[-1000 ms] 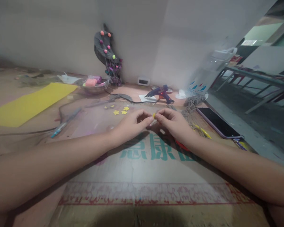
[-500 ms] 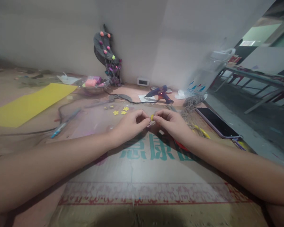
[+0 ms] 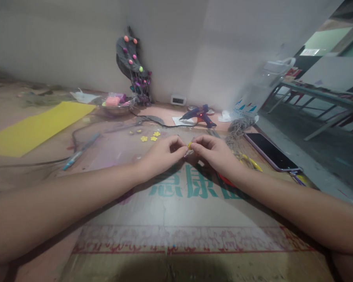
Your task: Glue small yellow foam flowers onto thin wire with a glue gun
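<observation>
My left hand (image 3: 167,154) and my right hand (image 3: 214,150) meet over the middle of the board, thumbs and forefingers pinched together. Between their fingertips is a small yellow piece (image 3: 190,145), mostly covered, so its shape is unclear. It looks the same colour as the small yellow flower cutouts (image 3: 153,138) lying just beyond my left hand. Under my right wrist, a red-handled tool (image 3: 226,180) shows in part. Beside that wrist is a yellow loop (image 3: 254,162).
A glue gun (image 3: 197,115) with a red light stands at the back on white paper. Right lie grey yarn (image 3: 238,127) and a phone (image 3: 272,152); a bottle (image 3: 250,92) stands behind. Left are a yellow sheet (image 3: 41,127), a blue pen (image 3: 80,152) and a bowl (image 3: 117,111).
</observation>
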The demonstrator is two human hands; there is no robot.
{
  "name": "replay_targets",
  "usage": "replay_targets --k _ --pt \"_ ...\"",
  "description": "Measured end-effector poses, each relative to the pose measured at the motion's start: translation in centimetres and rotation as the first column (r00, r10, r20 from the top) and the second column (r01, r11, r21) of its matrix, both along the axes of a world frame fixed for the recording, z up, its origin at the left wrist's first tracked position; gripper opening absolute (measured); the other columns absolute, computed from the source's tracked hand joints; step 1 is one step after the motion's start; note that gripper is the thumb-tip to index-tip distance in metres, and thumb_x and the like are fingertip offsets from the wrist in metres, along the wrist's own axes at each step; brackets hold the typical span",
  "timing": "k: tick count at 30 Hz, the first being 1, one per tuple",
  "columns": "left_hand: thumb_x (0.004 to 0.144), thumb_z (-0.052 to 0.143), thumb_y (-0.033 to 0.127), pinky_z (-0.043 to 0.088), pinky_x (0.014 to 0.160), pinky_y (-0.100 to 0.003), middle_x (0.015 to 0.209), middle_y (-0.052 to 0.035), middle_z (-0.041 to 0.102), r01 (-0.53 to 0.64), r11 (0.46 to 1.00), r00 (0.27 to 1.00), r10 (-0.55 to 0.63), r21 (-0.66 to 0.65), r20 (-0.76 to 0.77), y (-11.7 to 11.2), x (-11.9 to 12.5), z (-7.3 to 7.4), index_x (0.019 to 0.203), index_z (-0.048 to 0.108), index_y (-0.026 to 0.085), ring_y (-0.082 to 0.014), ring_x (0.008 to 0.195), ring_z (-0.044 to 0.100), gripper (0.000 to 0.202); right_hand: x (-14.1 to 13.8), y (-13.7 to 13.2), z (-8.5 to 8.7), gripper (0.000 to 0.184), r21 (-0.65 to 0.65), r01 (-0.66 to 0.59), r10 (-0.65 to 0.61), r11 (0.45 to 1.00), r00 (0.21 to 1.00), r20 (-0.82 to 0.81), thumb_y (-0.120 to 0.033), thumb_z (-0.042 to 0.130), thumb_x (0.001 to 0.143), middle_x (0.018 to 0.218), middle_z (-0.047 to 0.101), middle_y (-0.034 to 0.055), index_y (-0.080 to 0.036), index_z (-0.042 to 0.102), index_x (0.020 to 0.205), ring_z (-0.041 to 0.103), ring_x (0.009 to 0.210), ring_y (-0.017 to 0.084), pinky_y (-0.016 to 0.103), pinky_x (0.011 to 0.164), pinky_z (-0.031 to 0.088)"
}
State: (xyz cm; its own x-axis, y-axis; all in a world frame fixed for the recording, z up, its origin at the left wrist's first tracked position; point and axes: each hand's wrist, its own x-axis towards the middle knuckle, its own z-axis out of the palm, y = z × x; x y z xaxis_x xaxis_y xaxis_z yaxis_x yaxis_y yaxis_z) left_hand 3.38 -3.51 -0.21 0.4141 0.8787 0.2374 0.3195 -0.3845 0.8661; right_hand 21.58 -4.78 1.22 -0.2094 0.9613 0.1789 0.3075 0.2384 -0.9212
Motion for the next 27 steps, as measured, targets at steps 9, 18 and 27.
replay_targets --k 9,18,27 --pt "0.088 0.053 0.035 0.046 0.066 -0.028 0.079 -0.0022 0.067 0.005 1.000 1.000 -0.005 0.006 -0.003 -0.1 0.0 0.4 0.082 0.062 0.017 -0.0144 0.072 0.061 0.021 -0.2 -0.1 0.1 0.023 -0.053 -0.006 0.002 0.999 0.998 -0.066 -0.040 0.065 0.081 0.065 0.060 -0.0023 -0.017 0.061 0.080 0.052 0.054 0.009 0.023 0.050 0.039" --pt "0.088 0.055 0.036 0.049 0.070 -0.029 0.085 -0.0042 0.068 0.011 1.000 0.998 -0.011 -0.005 0.065 -0.2 0.1 0.4 0.096 0.063 0.016 -0.0158 0.076 0.063 0.023 -0.1 -0.2 0.1 0.025 -0.019 0.014 -0.014 1.000 1.000 0.002 -0.042 0.064 0.082 0.068 0.062 -0.0004 -0.017 0.061 0.081 0.051 0.054 0.009 0.021 0.046 0.036" --pt "0.092 0.051 0.028 0.053 0.084 -0.031 0.123 -0.0095 0.066 0.219 0.970 0.952 -0.188 -0.110 0.240 0.9 0.2 -0.9 0.124 0.061 0.020 -0.0189 0.103 0.065 0.035 0.1 0.0 -0.1 0.022 -0.075 -0.083 0.081 0.994 0.996 -0.037 -0.039 0.064 0.084 0.069 0.065 -0.0010 -0.017 0.061 0.082 0.056 0.054 0.009 0.022 0.050 0.042"
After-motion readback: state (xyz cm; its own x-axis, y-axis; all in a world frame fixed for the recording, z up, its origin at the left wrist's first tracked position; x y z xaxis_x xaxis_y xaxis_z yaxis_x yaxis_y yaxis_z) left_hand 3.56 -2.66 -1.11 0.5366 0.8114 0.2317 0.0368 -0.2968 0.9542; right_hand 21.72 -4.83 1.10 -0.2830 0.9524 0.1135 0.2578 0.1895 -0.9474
